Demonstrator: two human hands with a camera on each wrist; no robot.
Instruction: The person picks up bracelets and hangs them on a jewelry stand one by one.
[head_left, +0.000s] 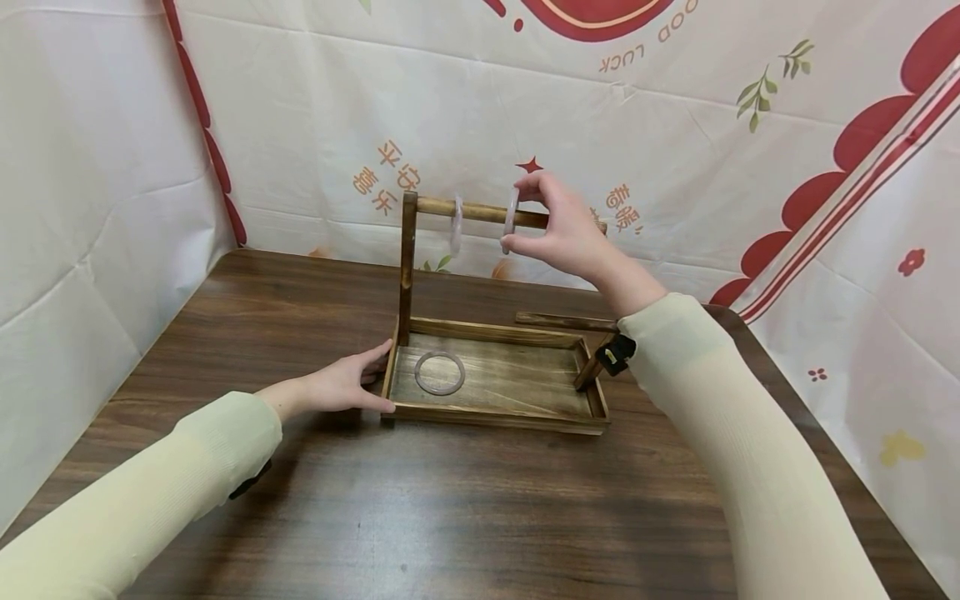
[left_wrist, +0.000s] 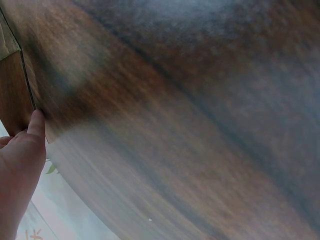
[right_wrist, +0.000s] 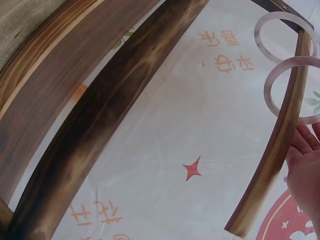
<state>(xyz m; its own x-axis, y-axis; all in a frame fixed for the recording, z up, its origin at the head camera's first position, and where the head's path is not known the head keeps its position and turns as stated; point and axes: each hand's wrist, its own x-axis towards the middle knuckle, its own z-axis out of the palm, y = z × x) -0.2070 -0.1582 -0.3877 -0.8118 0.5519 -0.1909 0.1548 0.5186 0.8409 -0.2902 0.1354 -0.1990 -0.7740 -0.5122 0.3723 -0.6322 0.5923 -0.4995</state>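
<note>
A wooden display stand [head_left: 407,275] has a tray base, a tall left post and a top bar. My right hand [head_left: 566,229] pinches a pale lilac bangle [head_left: 511,218] between thumb and fingers; in the right wrist view the top bar [right_wrist: 280,135] runs through this ring. Further left, a second pale bangle [head_left: 457,225] hangs on the same bar. A third bangle [head_left: 462,373] lies flat at the left of the tray. My left hand [head_left: 337,385] holds the tray's left end, thumb at the front corner and fingers along the side; part of its fingers is hidden.
A lower bar [head_left: 562,321] extends left from the short right post [head_left: 588,372], partly behind my right sleeve. The stand is on a dark wooden table [head_left: 420,508]. Behind the table hangs a printed white cloth [head_left: 300,125].
</note>
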